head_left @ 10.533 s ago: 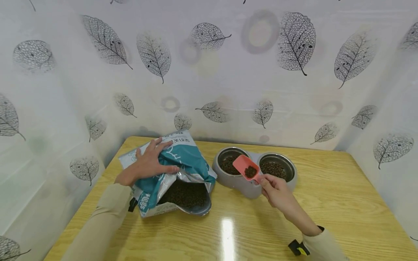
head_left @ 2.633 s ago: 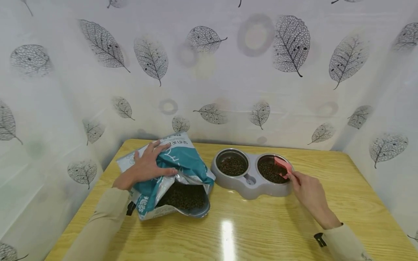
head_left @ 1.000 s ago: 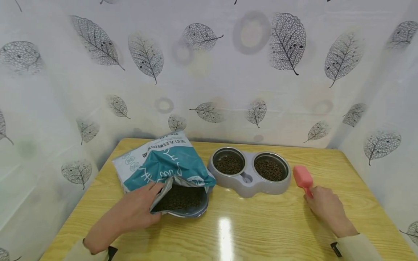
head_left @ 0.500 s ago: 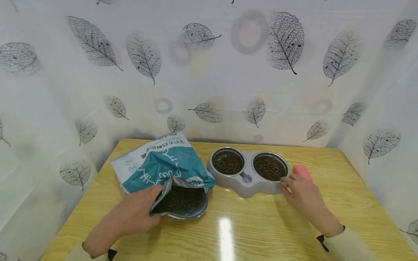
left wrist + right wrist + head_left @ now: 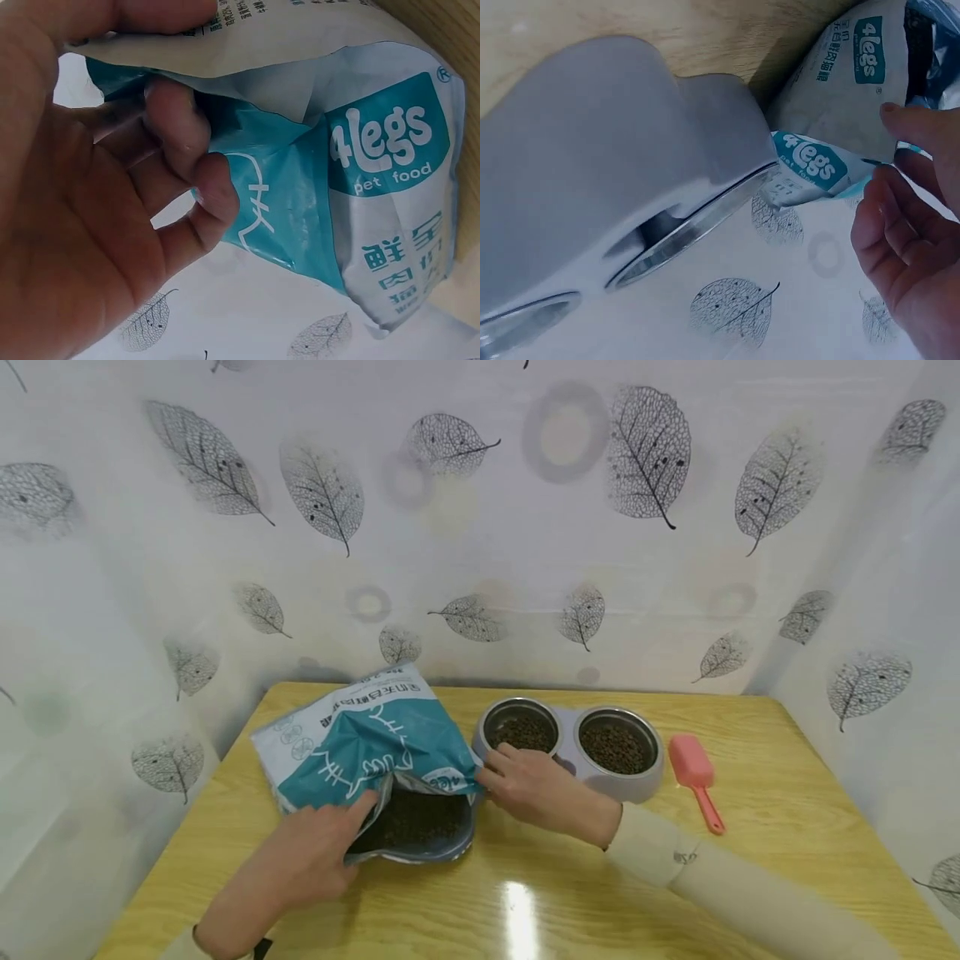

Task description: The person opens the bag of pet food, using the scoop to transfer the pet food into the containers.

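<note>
A teal and white pet food bag (image 5: 427, 735) lies on its side, its mouth gaping toward me over brown kibble (image 5: 420, 827). My left hand (image 5: 300, 852) grips the left edge of that mouth; the left wrist view shows the thumb outside and curled fingers (image 5: 180, 127) behind the edge. At the mouth's right corner, my right hand (image 5: 536, 789) pinches the bag's edge between thumb and fingers, as the right wrist view shows. A pink scoop (image 5: 692, 764) rests on the table at the right, bowl end turned down.
Right of the bag stands a grey double feeder (image 5: 626, 787) with two metal bowls, both holding kibble; my right hand overlaps its left part. The wooden table (image 5: 420, 918) ends at a leaf-printed curtain (image 5: 480, 527) behind and along both sides.
The scoop went from over the bowls to the table, and my right hand let go and crossed left to the bag. My left hand shifted from the bag's top to its mouth's edge.
</note>
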Tool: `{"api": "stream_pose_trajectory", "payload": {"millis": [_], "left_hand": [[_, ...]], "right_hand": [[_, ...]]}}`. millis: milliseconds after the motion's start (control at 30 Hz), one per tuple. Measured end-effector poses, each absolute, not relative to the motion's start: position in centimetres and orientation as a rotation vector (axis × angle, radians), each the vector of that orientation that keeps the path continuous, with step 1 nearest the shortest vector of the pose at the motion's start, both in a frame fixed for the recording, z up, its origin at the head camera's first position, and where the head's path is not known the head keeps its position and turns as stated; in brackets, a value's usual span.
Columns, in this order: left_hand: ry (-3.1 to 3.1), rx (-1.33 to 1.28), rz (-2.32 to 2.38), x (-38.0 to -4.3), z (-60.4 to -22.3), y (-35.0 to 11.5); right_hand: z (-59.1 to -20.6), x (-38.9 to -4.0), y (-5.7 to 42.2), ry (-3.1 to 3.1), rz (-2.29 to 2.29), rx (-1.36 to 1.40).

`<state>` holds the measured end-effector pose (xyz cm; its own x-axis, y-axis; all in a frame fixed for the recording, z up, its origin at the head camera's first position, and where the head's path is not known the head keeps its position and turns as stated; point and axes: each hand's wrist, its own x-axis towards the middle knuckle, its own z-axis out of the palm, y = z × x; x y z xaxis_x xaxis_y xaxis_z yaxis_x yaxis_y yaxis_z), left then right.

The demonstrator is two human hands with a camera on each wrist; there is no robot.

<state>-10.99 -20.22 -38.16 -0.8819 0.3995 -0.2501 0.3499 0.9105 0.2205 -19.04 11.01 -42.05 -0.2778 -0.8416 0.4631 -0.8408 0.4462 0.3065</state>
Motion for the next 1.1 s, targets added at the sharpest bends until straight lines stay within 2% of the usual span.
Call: {"api": "stream_pose_trajectory", "payload": {"millis": [300,533,667,900,1000,1100], "left_hand": [[2.786,0.644,0.227,-10.8,-38.3,-20.3],[2.814,0.749,0.319,-10.3,-37.0,-21.8],[2.949,0.738,0.341,-9.8,-34.6,-23.5],[3.331,1.036,0.58,-10.2,-29.7,-27.5],[3.457,0.888,0.609,-11.7,-27.8,-29.3],[3.504,0.614,0.711,-13.9,-26.8,-31.1]], "right_hand": [[-42.0,-19.4,10.0,-2.086,-0.322,1.446],[-40.9,-20.1,10.3,-2.144,-0.059,1.459],[-38.4,-20.7,9.9,-2.079,0.18,1.453],[-32.1,-22.7,8.3,-2.112,0.594,1.466],[-29.6,-23.9,7.5,-2.169,0.727,1.435],[-27.7,-25.2,6.5,-2.234,0.781,1.357]]}}
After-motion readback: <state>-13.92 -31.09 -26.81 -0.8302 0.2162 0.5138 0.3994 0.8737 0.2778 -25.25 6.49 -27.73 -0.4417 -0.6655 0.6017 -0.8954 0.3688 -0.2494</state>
